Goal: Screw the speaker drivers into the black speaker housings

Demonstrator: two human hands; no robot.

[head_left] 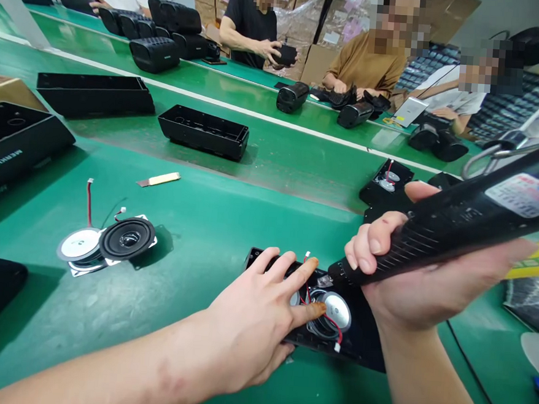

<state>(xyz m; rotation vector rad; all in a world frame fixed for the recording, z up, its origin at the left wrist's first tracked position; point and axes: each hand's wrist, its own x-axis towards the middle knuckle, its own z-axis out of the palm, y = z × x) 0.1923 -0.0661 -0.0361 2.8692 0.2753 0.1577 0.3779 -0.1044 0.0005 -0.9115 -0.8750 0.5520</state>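
Note:
My right hand (434, 281) is wrapped around a black electric screwdriver (463, 209). Its tip points down at a black speaker panel (366, 338) on the green bench. Across that panel lies my left hand (256, 318), fingers spread over it and thumb at the near edge, gripping it. A round silver-backed speaker driver (337, 311) with red and black wires sits in the panel, right by my left fingertips. Another driver there is mostly hidden under the fingers. Two loose speaker drivers lie to the left, one silver-backed (79, 245) and one cone-up (127, 239).
A utility knife (160, 179) lies beyond the loose drivers. Open black speaker housings (205, 133) stand on the left and middle. Another panel with drivers (386, 182) is behind my right hand. Several people work across the bench among finished-looking speakers (154, 54).

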